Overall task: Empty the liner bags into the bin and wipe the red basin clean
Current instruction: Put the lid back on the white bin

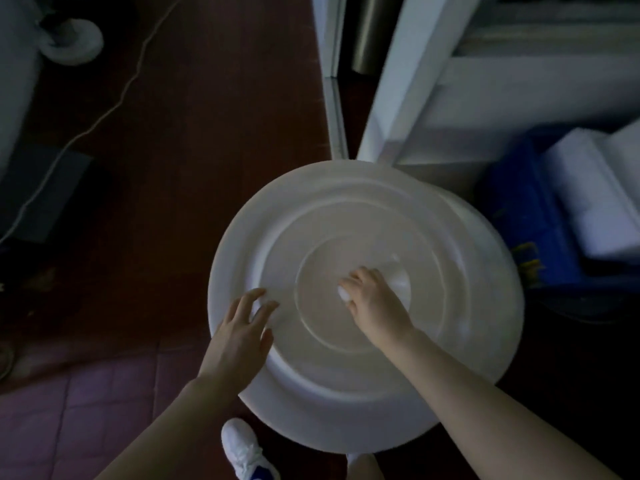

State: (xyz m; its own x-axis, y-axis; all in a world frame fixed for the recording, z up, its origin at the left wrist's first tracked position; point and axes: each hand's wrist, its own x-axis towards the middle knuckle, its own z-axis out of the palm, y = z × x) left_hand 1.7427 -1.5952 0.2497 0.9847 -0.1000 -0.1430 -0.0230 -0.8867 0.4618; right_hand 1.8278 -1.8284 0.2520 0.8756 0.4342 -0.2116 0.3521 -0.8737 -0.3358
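Bin lid (346,375): white, no readable writing; right hand (372,301) clutching white wad (398,282), left hand (239,336) open, empty.

left hand (239,332) flat, fingers spread; right hand (372,299) curled closed, both arms extended forward.

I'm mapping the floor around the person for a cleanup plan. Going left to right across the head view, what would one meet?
White round base → white cable → left hand → right hand gripping a white wad on the pale round lid → blue crate → white rolls.
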